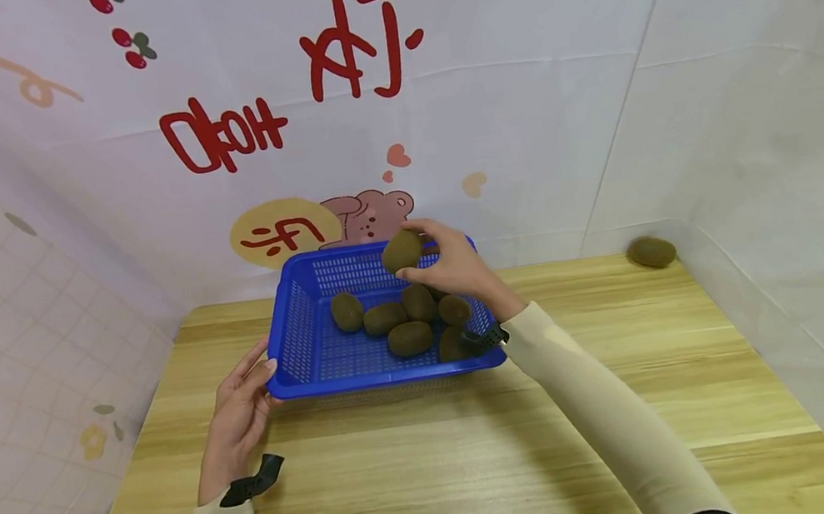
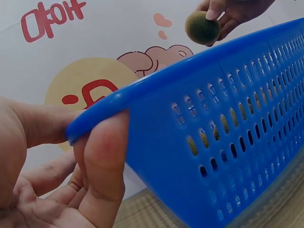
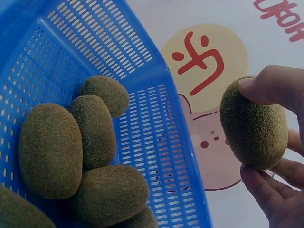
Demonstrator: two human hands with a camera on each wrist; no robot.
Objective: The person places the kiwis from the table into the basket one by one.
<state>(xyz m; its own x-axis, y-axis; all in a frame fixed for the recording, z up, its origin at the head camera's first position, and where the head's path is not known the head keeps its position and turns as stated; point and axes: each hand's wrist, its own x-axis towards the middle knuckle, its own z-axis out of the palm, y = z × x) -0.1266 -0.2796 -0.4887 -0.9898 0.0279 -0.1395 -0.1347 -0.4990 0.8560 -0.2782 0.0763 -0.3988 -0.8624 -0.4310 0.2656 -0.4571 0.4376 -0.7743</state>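
Note:
A blue plastic basket (image 1: 389,377) with slotted walls holds several brown, fuzzy kiwis (image 1: 410,338), most of them toward its right side. My left hand (image 1: 241,405) grips the basket's left front corner, with the rim (image 2: 99,110) pinched between thumb and fingers in the left wrist view. Above the far right part of the basket, my right hand (image 1: 453,259) holds one kiwi (image 3: 254,124) between thumb and fingertips. That kiwi is up at rim height or higher, apart from the others.
Another kiwi (image 1: 651,252) lies alone at the table's back right corner. The wood-grain table (image 1: 420,474) meets a white printed cloth (image 1: 517,112) behind the basket, and cloth also hangs along both sides.

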